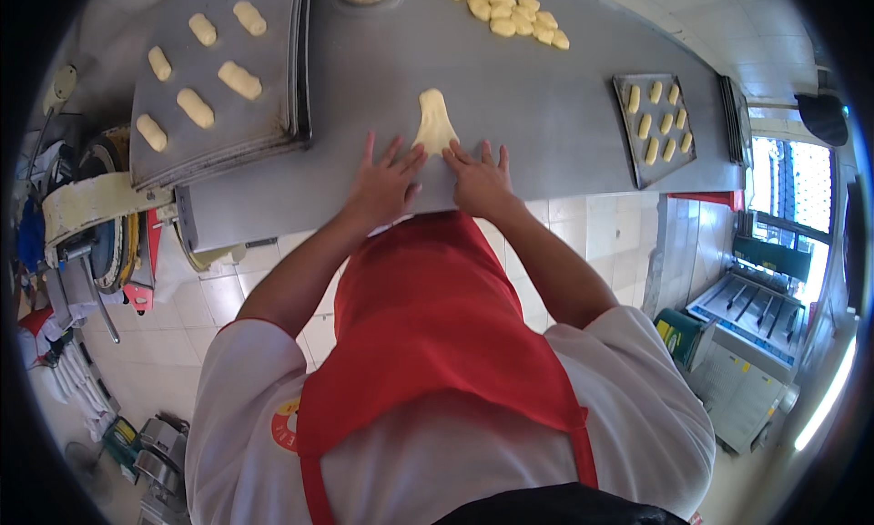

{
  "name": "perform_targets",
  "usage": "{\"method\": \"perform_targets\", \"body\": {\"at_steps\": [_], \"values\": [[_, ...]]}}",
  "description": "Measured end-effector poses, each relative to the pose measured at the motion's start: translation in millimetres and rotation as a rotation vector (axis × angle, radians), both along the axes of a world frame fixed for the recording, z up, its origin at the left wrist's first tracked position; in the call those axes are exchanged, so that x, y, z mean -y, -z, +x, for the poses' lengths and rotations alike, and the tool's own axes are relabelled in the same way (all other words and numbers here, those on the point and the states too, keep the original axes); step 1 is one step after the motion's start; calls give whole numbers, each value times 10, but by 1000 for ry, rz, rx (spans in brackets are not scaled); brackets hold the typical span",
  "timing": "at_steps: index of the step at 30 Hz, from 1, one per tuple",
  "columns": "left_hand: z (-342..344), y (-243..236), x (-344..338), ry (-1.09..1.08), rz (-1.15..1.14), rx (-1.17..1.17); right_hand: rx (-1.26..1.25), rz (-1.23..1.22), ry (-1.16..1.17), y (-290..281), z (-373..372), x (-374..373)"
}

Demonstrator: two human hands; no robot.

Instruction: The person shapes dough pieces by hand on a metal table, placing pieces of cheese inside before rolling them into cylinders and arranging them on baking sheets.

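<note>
Something black [564,507] shows below a red apron [428,325]; at the table [546,115], left hand [384,186] and right hand [481,186], fingers [487,153] spread, touch flattened dough [435,122]

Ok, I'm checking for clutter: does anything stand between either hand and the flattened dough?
Nothing visible does: the left hand and right hand both touch the near end of the flattened dough. The dough cluster lies farther back on the table, and the left tray and right tray sit off to the sides.

Dough [435,124] on table [546,115], tray stack [248,126] to its left, another tray [663,168] right, dough lumps [503,11] (clustered) behind
</note>
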State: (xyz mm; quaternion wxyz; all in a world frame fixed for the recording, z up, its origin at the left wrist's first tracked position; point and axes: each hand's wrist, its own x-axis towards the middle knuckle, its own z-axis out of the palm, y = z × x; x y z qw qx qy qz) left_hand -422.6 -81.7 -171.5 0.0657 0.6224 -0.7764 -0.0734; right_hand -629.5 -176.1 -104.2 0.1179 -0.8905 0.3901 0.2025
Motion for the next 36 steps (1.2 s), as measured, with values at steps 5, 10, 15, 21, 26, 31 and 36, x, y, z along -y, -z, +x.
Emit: {"method": "perform_targets", "body": {"at_steps": [5, 10, 15, 21, 26, 31, 36], "values": [[-58, -312, 108, -38, 222, -31, 213, -19, -121, 312, -192, 67], [255, -724, 783, -224, 181, -340, 396, 13, -195, 45, -415, 550], [1174, -1170, 2595, -634, -246, -363, 573, 60, -94, 615, -1050, 927], [1936, -986, 3835, -717, 129, -78, 822, 113, -135, 682, -1129, 1263], [1890, -819, 4063, -569, 257, 38, 854, 166, -109, 731, -1170, 1346], [1803, -852, 3990, -617, 223, 17, 883, 207, -127, 700, -1210, 1418], [1899, -935, 3730, -804, 157, -198, 927, 240, -114, 677, -1196, 1386]]}}
